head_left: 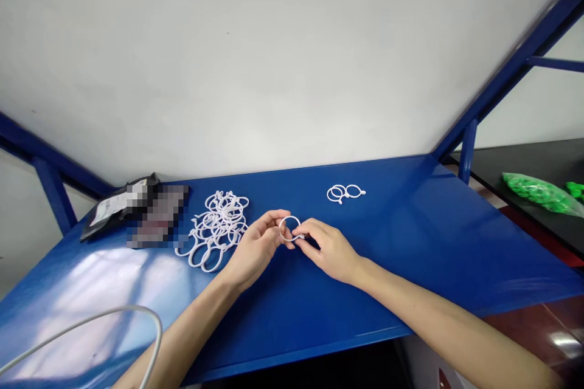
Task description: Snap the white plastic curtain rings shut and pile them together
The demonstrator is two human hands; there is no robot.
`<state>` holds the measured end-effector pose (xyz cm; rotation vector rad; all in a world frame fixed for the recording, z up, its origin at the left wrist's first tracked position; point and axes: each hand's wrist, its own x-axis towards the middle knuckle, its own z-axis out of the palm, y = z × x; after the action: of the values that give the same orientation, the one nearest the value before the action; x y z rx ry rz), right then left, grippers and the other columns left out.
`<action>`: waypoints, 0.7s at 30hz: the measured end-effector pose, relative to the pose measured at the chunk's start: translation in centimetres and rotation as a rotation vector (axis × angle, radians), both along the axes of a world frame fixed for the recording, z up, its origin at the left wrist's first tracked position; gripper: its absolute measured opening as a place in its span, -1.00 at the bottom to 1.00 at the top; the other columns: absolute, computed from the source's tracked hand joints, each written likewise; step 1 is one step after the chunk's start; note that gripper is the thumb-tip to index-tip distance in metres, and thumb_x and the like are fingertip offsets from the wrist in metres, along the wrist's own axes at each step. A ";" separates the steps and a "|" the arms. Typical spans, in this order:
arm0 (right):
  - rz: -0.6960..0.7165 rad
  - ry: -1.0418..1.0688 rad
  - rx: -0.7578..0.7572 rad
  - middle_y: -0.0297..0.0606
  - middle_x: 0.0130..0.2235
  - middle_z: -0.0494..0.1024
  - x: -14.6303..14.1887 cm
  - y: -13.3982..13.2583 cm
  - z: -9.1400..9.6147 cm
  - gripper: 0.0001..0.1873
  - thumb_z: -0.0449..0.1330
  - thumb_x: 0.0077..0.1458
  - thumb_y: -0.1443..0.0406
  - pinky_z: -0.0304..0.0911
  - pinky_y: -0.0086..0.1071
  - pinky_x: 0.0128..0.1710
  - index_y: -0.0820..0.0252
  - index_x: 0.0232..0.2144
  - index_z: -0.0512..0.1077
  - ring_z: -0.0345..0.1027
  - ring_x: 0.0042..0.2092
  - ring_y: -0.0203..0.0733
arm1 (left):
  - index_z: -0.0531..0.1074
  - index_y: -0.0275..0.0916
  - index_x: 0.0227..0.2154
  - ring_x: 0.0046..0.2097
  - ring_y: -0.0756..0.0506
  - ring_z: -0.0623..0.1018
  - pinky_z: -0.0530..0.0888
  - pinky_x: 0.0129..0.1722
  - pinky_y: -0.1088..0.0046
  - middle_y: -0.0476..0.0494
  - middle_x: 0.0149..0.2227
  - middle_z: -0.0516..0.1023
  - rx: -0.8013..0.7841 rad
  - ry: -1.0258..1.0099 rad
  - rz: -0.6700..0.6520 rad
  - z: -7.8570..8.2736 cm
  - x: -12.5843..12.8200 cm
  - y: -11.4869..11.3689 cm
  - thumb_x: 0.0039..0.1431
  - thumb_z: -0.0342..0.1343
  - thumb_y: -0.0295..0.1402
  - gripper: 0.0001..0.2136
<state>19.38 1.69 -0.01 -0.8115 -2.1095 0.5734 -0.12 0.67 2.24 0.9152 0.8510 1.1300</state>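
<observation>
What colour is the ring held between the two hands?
The ring is white; the head view shows it best.

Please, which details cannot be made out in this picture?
Head view:
Held white round ring: small knob partly covered by the right hand.
Heap of white round rings: overlap hides the exact count.
Flat dark rectangular packet: pixelation blurs its surface.
Thin white cable: cut off by left and bottom edges.
</observation>
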 end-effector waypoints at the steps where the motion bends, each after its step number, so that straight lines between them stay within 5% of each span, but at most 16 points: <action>1: 0.009 0.011 -0.013 -0.24 -0.17 0.62 0.0 0.0 -0.1 -0.88 0.16 0.33 0.39 0.45 -0.27 -0.11 0.11 -0.13 0.45 0.53 -0.15 -0.17 | 0.49 -0.26 -0.09 -0.29 0.00 0.51 0.51 -0.23 0.42 -0.02 -0.33 0.49 -0.009 0.016 -0.017 -0.1 0.2 -0.1 0.14 0.19 -0.43 -0.75; 9: 0.027 0.101 0.080 -0.19 -0.12 0.63 0.9 0.1 1.0 -0.74 0.12 0.36 0.39 0.49 -0.28 -0.08 0.08 0.03 0.46 0.54 -0.12 -0.18 | 0.45 -0.21 -0.12 -0.29 -0.01 0.51 0.51 -0.22 0.42 0.03 -0.32 0.46 0.020 0.145 0.001 0.1 0.8 -0.4 0.15 0.19 -0.40 -0.78; 21: -0.039 0.135 0.044 -0.22 -0.18 0.64 1.0 -0.1 1.4 -0.81 0.09 0.36 0.36 0.48 -0.33 -0.21 0.10 -0.08 0.49 0.55 -0.20 -0.20 | 0.38 -0.18 -0.10 -0.34 -0.03 0.54 0.57 -0.25 0.33 0.02 -0.32 0.43 0.157 0.413 -0.102 -0.2 0.3 -0.7 0.26 0.14 -0.27 -0.80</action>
<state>20.39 1.62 1.44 -0.7665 -1.9725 0.5441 0.21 -0.01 2.02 1.3368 1.0444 0.9417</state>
